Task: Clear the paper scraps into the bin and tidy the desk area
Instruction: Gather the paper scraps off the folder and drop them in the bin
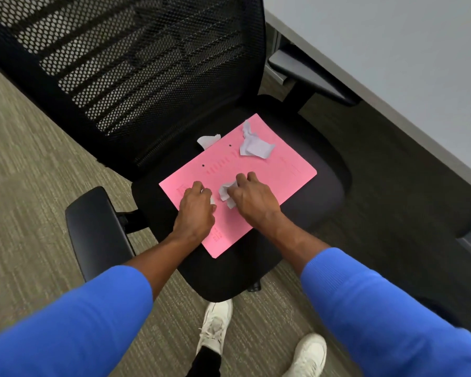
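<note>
**Two hands gathering paper scraps from a folder on an office chair**

Nearest the camera, two blue sleeves (65, 322) reach forward over a black mesh-backed office chair (324, 186). A grey worktop (392, 50) runs along the upper right, above striped carpet (25, 159). A pink folder (283, 170) lies flat on the seat. The right hand (253, 200) has its grip clenched on a crumpled white scrap (225, 192). The left hand (195, 208) curls over a smaller scrap (212, 200); I cannot tell whether it grasps it. Two loose scraps sit at the folder's far end: a larger piece (256, 148) and a small piece (207, 140) on the edge.
</note>
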A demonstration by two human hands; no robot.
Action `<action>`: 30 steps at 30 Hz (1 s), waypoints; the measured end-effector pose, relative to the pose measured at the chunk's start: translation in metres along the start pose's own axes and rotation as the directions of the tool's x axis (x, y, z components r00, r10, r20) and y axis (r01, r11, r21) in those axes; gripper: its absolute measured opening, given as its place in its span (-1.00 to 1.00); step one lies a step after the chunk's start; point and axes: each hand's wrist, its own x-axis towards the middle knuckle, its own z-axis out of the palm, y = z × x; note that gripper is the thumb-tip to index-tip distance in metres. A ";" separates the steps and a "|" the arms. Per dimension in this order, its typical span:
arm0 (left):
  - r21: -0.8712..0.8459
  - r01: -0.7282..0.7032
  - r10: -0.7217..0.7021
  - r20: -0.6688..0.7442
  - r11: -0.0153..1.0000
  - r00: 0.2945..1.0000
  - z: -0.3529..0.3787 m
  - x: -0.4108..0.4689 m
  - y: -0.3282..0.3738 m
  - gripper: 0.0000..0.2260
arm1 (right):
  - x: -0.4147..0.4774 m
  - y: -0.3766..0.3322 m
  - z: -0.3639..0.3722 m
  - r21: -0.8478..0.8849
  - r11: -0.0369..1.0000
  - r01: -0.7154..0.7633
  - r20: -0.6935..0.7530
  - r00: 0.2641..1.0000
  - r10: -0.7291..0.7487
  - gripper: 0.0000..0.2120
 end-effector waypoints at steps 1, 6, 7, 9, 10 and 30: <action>-0.010 0.002 -0.002 -0.007 1.000 1.000 0.001 -0.002 0.002 -0.86 | -0.004 0.000 0.002 0.011 1.000 -0.001 -0.015 1.000 0.001 -0.68; -0.053 0.011 -0.014 -0.060 0.999 0.998 0.006 -0.011 0.011 -0.91 | -0.022 0.007 0.010 0.067 0.998 0.003 -0.076 0.997 0.002 -0.71; -0.070 0.023 -0.028 -0.074 0.997 0.997 0.006 -0.012 0.013 -0.89 | -0.025 0.009 0.012 0.092 0.996 -0.012 -0.089 0.996 0.020 -0.70; -0.112 0.058 -0.069 -0.098 0.992 0.993 0.006 -0.014 0.020 -0.86 | -0.032 0.014 0.017 0.159 0.986 -0.055 -0.111 0.991 0.073 -0.68; -0.135 0.073 -0.088 -0.109 0.988 0.990 0.007 -0.015 0.023 -0.84 | -0.035 0.018 0.021 0.197 0.977 -0.077 -0.117 0.988 0.101 -0.69; -0.440 0.009 -0.033 -0.048 0.898 0.998 0.066 -0.079 0.184 -0.89 | -0.221 0.127 0.057 0.749 0.543 -0.379 -0.230 0.620 0.751 -0.64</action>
